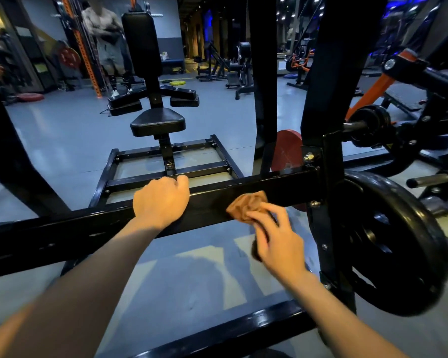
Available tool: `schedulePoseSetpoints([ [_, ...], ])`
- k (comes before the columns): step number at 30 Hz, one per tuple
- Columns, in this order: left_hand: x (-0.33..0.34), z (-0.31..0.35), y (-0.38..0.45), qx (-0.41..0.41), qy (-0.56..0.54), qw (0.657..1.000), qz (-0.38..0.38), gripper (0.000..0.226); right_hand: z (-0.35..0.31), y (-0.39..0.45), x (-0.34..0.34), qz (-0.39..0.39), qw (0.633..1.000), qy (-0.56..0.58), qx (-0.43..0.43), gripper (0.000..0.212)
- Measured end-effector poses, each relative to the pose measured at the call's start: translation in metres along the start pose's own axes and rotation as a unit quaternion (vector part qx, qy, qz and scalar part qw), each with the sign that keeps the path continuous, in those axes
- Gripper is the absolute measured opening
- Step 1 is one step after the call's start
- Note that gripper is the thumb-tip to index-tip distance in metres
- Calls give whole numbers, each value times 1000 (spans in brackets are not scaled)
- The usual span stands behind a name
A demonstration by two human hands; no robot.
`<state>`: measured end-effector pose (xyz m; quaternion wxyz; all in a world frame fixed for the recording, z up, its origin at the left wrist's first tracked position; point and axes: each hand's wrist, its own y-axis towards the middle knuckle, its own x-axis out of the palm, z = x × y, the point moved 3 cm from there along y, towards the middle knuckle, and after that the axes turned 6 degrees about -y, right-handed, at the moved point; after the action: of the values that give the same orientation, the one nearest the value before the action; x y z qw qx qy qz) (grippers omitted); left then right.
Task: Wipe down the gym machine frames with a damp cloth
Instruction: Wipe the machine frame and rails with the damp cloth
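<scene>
A black horizontal frame bar point(88, 228) of a gym machine crosses the head view from lower left to the right upright. My left hand point(162, 200) grips the top of this bar near its middle, fingers curled over the far edge. My right hand point(277, 236) holds a crumpled brown cloth point(247, 205) and presses it against the bar's near face, just left of the bolted joint with the black upright post point(331, 192).
A large black weight plate point(398, 244) hangs on the right of the upright. A red plate point(289, 151) sits behind the bar. A padded seat machine point(157, 122) stands ahead. A lower frame rail point(217, 332) runs near my arms. A person stands at the far left.
</scene>
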<state>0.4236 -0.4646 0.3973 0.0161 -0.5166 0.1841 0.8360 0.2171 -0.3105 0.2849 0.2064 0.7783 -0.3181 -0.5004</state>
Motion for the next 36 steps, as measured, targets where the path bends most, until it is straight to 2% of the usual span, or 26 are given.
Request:
schedulePoseSetpoints([
  [2, -10, -2, -10, 54, -40, 997, 23, 55, 26, 7, -22, 69, 991, -11, 114, 25],
  [5, -27, -24, -30, 140, 21, 987, 72, 56, 48, 26, -39, 144, 948, 45, 280, 27],
  [8, -46, -59, -51, 196, 100, 973, 70, 80, 30, 38, -30, 196, 911, 95, 350, 32],
  [11, -56, -101, -60, 176, 186, 966, 42, 113, -23, 33, -4, 209, 922, 132, 298, 30],
  [13, -53, -119, -61, 159, 229, 960, 13, 124, -60, 23, 16, 185, 938, 158, 246, 28],
  [14, -49, -125, -61, 155, 239, 959, 5, 120, -78, 17, 26, 168, 947, 162, 222, 27],
  [17, -42, -122, -61, 141, 255, 956, 34, 85, -118, 1, 50, 113, 976, 135, 131, 27],
  [21, -38, -120, -63, 134, 260, 955, 48, 90, -105, -8, 47, 12, 997, 34, -70, 35],
  [22, -37, -121, -64, 141, 260, 954, 57, 92, -92, -9, 41, 8, 996, 21, -83, 36],
  [24, -36, -124, -64, 149, 258, 952, 72, 93, -59, -7, 25, 23, 999, 32, 3, 37],
  [26, -34, -124, -64, 143, 258, 952, 77, 95, -32, -5, 12, 92, 986, 45, 131, 34],
  [28, -31, -124, -64, 138, 260, 953, 78, 97, -22, 0, 10, 170, 955, 78, 229, 32],
  [30, -30, -125, -63, 134, 262, 952, 81, 99, -35, 6, 20, 210, 918, 132, 311, 34],
  [31, -30, -125, -63, 132, 263, 952, 82, 99, -51, 9, 27, 221, 907, 150, 325, 35],
  [33, -30, -124, -63, 130, 263, 953, 82, 98, -95, 11, 39, 230, 915, 159, 292, 35],
  [34, -30, -124, -63, 130, 261, 953, 81, 98, -118, 9, 45, 214, 931, 154, 252, 35],
  [36, -31, -123, -65, 129, 252, 955, 83, 98, -158, -3, 64, 130, 974, 122, 141, 36],
])
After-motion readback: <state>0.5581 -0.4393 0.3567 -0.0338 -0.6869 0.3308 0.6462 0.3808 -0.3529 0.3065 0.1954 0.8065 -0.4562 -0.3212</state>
